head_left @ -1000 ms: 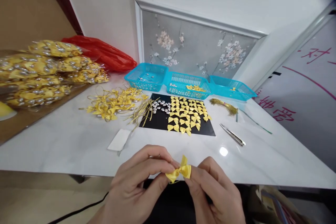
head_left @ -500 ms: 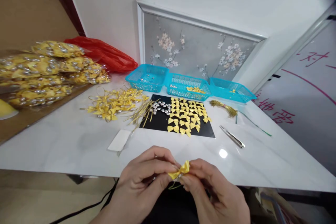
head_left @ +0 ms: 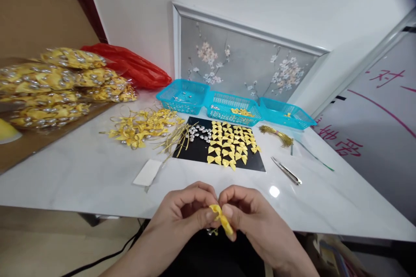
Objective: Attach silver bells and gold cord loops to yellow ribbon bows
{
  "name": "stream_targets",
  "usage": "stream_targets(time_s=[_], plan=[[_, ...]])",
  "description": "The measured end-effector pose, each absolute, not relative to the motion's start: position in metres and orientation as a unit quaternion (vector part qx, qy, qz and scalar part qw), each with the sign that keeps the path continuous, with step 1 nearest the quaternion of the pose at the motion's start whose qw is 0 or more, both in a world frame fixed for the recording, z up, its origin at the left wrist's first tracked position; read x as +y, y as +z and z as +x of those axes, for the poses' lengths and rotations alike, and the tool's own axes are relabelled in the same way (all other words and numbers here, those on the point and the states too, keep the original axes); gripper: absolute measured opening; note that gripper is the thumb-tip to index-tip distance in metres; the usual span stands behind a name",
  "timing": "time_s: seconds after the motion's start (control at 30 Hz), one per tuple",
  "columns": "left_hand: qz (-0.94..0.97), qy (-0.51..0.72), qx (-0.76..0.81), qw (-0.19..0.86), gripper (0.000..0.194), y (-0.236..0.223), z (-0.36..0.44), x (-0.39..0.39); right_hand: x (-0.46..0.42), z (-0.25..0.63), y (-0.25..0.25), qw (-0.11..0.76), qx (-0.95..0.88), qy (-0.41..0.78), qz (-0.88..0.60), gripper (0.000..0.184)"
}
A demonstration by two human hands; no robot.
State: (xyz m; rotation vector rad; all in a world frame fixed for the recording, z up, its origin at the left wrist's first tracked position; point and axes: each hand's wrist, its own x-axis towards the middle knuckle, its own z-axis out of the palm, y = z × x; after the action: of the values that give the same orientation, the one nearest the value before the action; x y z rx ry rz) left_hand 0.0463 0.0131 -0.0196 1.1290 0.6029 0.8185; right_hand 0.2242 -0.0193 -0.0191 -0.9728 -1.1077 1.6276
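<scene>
A yellow ribbon bow (head_left: 222, 220) is pinched between my two hands, just off the table's front edge. My left hand (head_left: 191, 210) is closed with thumb and fingertips on the bow's left side. My right hand (head_left: 247, 212) grips its right side the same way. Beneath the bow, by the left thumb, hang a small silvery bead (head_left: 209, 230) and a bit of thin cord, partly hidden. Beyond the hands, a black mat (head_left: 255, 163) carries rows of yellow bows (head_left: 229, 146), silver beads (head_left: 199, 133) and loose gold cords (head_left: 173, 138).
Tweezers (head_left: 286, 170) and a bundle of gold cords (head_left: 276, 135) lie right of the mat. A white card (head_left: 147, 172) and a heap of beaded bows (head_left: 143, 125) lie left. Blue baskets (head_left: 183, 101) line the wall. Bagged bows (head_left: 42, 80) and a red bag (head_left: 130, 67) are far left.
The bow has turned from nearly level to a steep tilt, its right end now pointing down. My right hand has shifted left, nearer my left hand.
</scene>
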Motion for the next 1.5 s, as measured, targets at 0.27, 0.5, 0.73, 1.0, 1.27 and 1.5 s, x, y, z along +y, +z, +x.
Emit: stream_targets(time_s=[0.27,0.5,0.73,1.0,1.27,1.5], plan=[[0.454,0.357,0.258,0.774,0.014,-0.024,0.05,0.016,-0.013,0.219,-0.025,0.508,-0.408,0.665,-0.365,0.032],[0.501,0.338,0.309,0.734,0.018,-0.01,0.05,0.013,-0.009,0.215,-0.031,0.565,-0.305,0.691,-0.333,0.031],[0.537,0.352,0.312,0.701,0.017,-0.001,0.053,0.013,-0.003,0.209,-0.032,0.584,-0.272,0.703,-0.301,0.032],[0.493,0.335,0.321,0.736,0.026,0.006,0.054,0.006,0.005,0.221,-0.03,0.65,-0.165,0.665,-0.328,0.033],[0.473,0.295,0.345,0.755,0.028,0.011,0.049,-0.001,0.007,0.236,-0.002,0.735,-0.194,0.57,-0.313,0.036],[0.464,0.287,0.342,0.765,0.029,0.007,0.05,-0.002,0.011,0.261,0.005,0.793,-0.234,0.468,-0.314,0.033]])
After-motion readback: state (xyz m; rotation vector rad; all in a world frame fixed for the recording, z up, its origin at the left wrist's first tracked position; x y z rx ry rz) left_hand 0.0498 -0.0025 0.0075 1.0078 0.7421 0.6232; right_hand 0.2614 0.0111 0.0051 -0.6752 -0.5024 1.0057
